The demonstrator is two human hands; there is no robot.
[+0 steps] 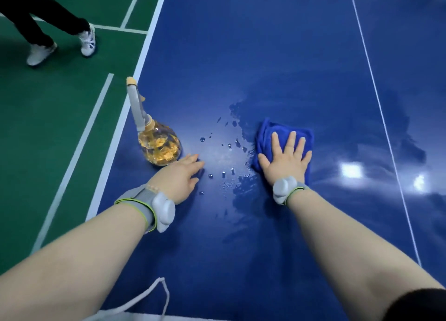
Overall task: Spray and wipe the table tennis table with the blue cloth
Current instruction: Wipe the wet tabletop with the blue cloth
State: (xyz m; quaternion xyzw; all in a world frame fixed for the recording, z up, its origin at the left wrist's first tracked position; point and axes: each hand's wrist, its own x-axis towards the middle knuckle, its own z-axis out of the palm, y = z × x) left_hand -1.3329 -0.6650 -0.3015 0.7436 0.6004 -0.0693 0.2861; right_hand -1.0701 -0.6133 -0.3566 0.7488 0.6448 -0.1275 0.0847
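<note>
The blue table tennis table fills most of the view, with water drops and a wet smear near its middle. A folded blue cloth lies on the wet patch. My right hand presses flat on the cloth with fingers spread. A round clear spray bottle of yellow liquid, with a grey and tan nozzle, stands near the table's left edge. My left hand rests on the table with fingers straight, just in front and to the right of the bottle, holding nothing.
The table's white left edge line runs along a green court floor. A person's legs in white shoes stand on that floor at the far left. A white centre line crosses the table at the right.
</note>
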